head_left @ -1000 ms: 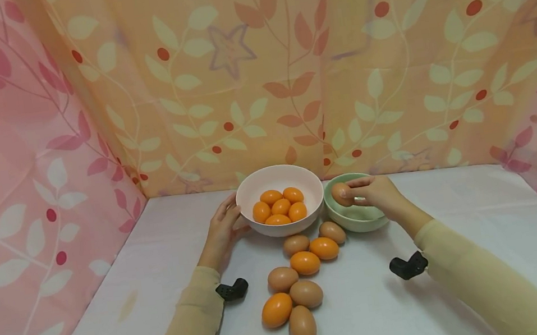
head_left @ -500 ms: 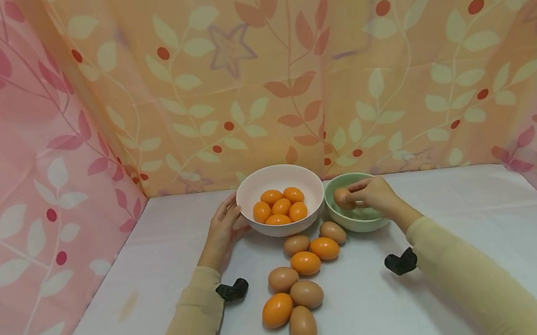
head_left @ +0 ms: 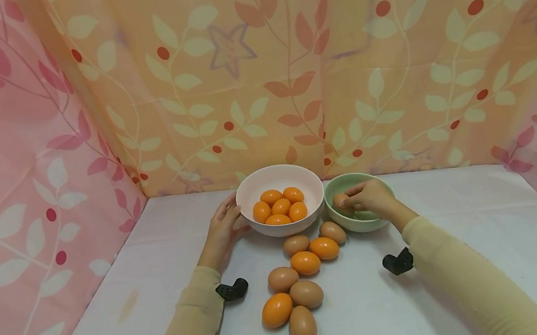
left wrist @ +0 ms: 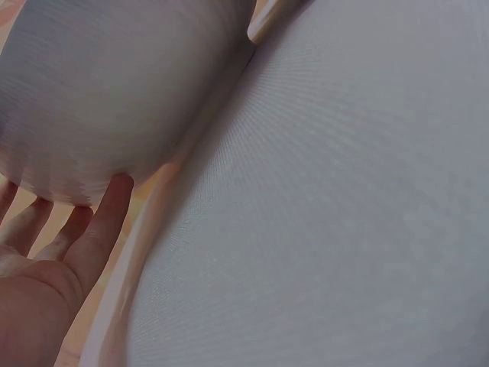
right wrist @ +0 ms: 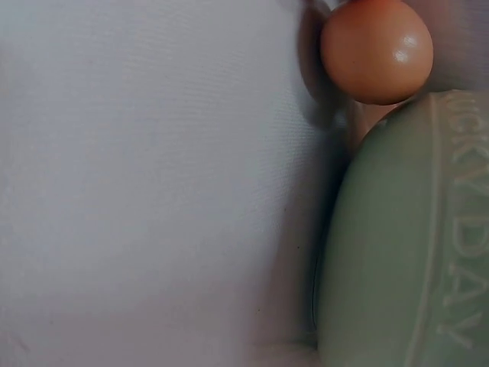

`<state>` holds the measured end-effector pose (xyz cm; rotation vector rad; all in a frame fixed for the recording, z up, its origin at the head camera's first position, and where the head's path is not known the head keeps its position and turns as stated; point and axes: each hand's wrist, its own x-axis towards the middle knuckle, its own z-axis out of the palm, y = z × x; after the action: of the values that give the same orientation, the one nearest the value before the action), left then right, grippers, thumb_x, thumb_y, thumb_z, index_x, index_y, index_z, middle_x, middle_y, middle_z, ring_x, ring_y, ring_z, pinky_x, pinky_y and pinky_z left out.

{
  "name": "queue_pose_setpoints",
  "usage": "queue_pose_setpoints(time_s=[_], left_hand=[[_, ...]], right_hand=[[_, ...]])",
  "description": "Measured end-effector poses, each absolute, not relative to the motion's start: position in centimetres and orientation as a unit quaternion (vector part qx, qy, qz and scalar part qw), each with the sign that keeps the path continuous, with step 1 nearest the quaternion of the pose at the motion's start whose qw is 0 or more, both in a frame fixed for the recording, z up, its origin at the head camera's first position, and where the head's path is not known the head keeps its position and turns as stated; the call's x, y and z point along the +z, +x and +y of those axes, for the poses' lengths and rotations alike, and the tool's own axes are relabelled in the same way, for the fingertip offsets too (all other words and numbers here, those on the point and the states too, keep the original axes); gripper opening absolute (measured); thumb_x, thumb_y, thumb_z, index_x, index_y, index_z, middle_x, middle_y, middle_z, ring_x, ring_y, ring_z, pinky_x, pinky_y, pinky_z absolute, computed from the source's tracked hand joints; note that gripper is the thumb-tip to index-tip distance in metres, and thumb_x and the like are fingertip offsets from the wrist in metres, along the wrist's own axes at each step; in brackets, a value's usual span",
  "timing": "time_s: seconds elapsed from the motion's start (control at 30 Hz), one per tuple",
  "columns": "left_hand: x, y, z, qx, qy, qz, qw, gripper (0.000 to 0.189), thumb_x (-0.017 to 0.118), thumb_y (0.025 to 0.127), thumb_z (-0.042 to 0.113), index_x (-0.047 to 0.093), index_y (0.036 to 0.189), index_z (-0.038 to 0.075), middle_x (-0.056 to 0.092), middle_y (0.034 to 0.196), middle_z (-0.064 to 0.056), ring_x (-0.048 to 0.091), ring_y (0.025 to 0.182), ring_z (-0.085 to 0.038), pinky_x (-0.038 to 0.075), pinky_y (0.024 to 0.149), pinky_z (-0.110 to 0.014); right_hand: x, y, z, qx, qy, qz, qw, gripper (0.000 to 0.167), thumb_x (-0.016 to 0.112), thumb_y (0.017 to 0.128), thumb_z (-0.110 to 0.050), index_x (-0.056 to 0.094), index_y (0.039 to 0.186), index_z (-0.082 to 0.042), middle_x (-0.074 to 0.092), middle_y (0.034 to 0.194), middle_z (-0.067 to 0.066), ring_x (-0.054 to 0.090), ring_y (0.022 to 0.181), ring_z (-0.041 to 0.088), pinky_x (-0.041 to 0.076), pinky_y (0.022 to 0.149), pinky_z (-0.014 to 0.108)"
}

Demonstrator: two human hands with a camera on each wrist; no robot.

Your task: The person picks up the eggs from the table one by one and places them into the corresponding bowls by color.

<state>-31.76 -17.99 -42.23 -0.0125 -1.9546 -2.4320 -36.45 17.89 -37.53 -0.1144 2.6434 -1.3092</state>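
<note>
My left hand (head_left: pixel 221 233) touches the left side of a pale pink bowl (head_left: pixel 277 179), its fingers extended against the outer wall in the left wrist view. Several orange eggs (head_left: pixel 281 206) lie inside that bowl. A brown egg (head_left: pixel 340 201) is pinched by my right hand (head_left: pixel 371 198), down inside the smaller green bowl (head_left: pixel 360 226). Whether this egg touches the bowl's bottom is hidden. The right wrist view catches the green bowl's outside with raised lettering, but neither my right hand nor the pinched egg.
In front of the bowls, a loose trail of brown eggs (head_left: pixel 307 294) and orange eggs (head_left: pixel 305 263) runs toward me on the white cloth (head_left: pixel 158 255). One brown egg (right wrist: pixel 378 50) lies right beside the green bowl. A patterned curtain (head_left: pixel 260 106) hangs close behind both bowls.
My right hand has lowered the brown egg from the green bowl's rim level deeper into the bowl. My left hand stays at the pale pink bowl.
</note>
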Motion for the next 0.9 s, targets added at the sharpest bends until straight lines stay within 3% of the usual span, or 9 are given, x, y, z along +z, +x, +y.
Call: queue_pose_setpoints(time_s=[0.47,0.73,0.9], left_hand=[[-42.12,-31.65,-18.06,-0.778,0.004,-0.628,0.009,0.049,0.052,0.102,0.021,0.042,0.151,0.021,0.038,0.159,0.000,0.042,0.139,-0.026,0.054,0.094,-0.044],[-42.20,-31.68,-18.11,-0.780,0.006,-0.626,0.007,0.050,0.052,0.102,0.021,0.042,0.151,0.022,0.038,0.159,0.001,0.043,0.138,-0.025,0.054,0.091,-0.042],[-42.29,-31.73,-18.03,-0.784,0.002,-0.621,0.008,0.050,0.053,0.102,0.021,0.043,0.150,0.021,0.038,0.158,0.000,0.043,0.137,-0.026,0.054,0.090,-0.041]], right_hand=[[-37.38,-36.26,17.49,-0.433,-0.032,0.894,0.114,0.045,0.075,0.088,-0.019,0.065,0.122,0.008,0.067,0.123,0.023,0.068,0.094,0.020,0.059,0.087,0.032],[-37.39,-36.27,17.54,-0.438,-0.040,0.892,0.107,0.050,0.075,0.089,-0.022,0.062,0.127,0.008,0.063,0.130,0.025,0.068,0.105,0.028,0.057,0.091,0.035],[-37.32,-35.79,18.14,-0.476,-0.043,0.877,0.050,0.048,0.072,0.091,-0.023,0.062,0.128,0.005,0.063,0.132,0.023,0.068,0.110,0.027,0.056,0.094,0.032]])
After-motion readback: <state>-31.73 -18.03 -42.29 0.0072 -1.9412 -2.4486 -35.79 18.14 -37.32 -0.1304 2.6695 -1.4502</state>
